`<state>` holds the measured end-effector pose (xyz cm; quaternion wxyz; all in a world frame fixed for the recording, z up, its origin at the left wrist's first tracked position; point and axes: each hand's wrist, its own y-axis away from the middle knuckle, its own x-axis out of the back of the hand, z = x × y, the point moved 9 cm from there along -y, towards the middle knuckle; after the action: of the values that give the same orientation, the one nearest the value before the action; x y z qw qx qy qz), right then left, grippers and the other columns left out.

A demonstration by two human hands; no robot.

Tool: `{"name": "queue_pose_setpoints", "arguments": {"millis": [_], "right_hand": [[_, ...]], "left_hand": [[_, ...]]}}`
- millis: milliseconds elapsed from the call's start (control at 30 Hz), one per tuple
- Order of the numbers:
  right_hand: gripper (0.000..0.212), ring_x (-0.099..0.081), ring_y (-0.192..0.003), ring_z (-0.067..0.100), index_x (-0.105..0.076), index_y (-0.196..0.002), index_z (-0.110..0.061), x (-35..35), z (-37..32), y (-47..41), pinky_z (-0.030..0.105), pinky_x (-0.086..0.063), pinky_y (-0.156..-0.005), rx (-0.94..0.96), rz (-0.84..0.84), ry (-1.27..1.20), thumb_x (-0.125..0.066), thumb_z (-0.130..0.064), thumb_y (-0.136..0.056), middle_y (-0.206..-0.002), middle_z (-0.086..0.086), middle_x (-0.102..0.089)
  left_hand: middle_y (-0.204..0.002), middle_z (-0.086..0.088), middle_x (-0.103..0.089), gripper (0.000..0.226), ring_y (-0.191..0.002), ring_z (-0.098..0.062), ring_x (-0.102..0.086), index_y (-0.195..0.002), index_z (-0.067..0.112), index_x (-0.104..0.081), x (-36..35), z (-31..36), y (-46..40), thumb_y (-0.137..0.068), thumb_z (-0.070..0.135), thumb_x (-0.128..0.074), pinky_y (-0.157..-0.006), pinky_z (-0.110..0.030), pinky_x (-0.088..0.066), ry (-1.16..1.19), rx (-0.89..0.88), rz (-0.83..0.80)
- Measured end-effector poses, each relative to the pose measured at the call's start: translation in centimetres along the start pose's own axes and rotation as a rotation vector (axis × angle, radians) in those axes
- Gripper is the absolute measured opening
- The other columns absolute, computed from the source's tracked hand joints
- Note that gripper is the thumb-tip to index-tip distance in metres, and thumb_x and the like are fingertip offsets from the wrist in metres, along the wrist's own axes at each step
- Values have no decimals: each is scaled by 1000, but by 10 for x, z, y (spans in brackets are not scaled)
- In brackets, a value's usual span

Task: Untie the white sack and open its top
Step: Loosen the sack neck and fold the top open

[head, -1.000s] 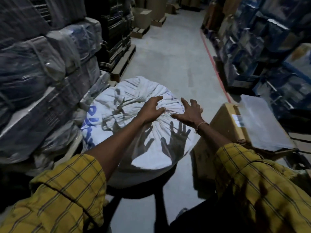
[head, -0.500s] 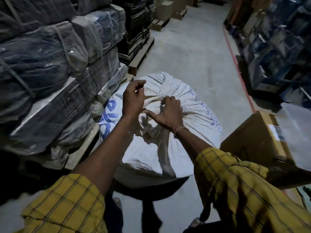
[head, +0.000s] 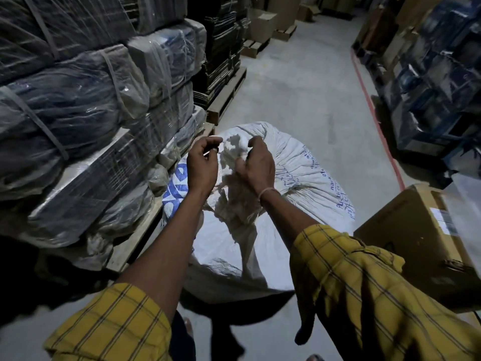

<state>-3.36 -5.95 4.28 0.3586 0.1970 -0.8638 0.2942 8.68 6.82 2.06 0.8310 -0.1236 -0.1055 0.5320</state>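
A big white woven sack with blue print stands on the floor in front of me, its top gathered into a bunched neck. My left hand is raised above the neck, fingers curled and pinching a thin string. My right hand grips the gathered fabric at the neck, fingers closed around it. A frayed tuft of the sack's top shows between the two hands. The knot itself is hidden behind my hands.
Plastic-wrapped bales are stacked on a wooden pallet close on the left. A brown cardboard box stands at the right. The grey concrete aisle runs ahead, with a red floor line and blue stacked goods on the right.
Both hands went from lying flat on the sack's top to the gathered neck. The left hand has since risen, drawing the string up; the right has closed on the fabric.
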Motion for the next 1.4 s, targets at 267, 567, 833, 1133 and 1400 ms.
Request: {"name": "queue_pose_setpoints", "arguments": {"millis": [267, 567, 833, 1133, 1400], "right_hand": [[36, -60, -67, 26, -61, -115, 3, 14, 67, -20, 31, -50, -53, -477, -229, -862, -58, 4, -79, -87, 21, -65], [23, -70, -74, 24, -70, -98, 0, 38, 104, -33, 38, -61, -75, -629, -278, -1208, -49, 9, -95, -83, 11, -75], [42, -69, -109, 49, -64, -120, 16, 45, 156, -55, 60, -57, -94, -714, -324, -1014, -65, -8, -85, -115, 32, -70], [42, -59, -55, 16, -63, -69, -7, 105, 215, -85, 28, -43, -57, -464, -97, -105, -76, -46, -79, -66, 6, -65], [43, -51, -112, 39, -77, -94, -12, 141, 161, -80, 42, -39, -93, -253, 265, 347, -56, -49, -95, -117, 13, -54]], "left_hand": [[-138, 0, -53, 27, -138, -17, -44, -105, 28, -76, -41, 9, 1, -91, 9, -63, -112, -18, -38, -286, -191, -200], [-174, 0, -4, 65, -161, -24, -4, -150, 51, -44, -101, 3, 15, -89, 39, -65, -125, -62, -13, -536, -247, -562], [-169, -8, 30, 124, -158, -30, 23, -162, 42, 3, -168, -2, 14, -73, 60, -81, -122, -68, -1, -946, -394, -673], [-120, -14, -60, 26, -117, -37, -56, -109, 19, -76, -206, 2, -28, -88, 31, -69, -88, -43, -45, -1128, -596, -674], [-96, -11, -71, 16, -93, -36, -64, -101, 18, -61, -208, 33, -44, -89, 28, -63, -67, -38, -41, -700, -446, -560]]}}
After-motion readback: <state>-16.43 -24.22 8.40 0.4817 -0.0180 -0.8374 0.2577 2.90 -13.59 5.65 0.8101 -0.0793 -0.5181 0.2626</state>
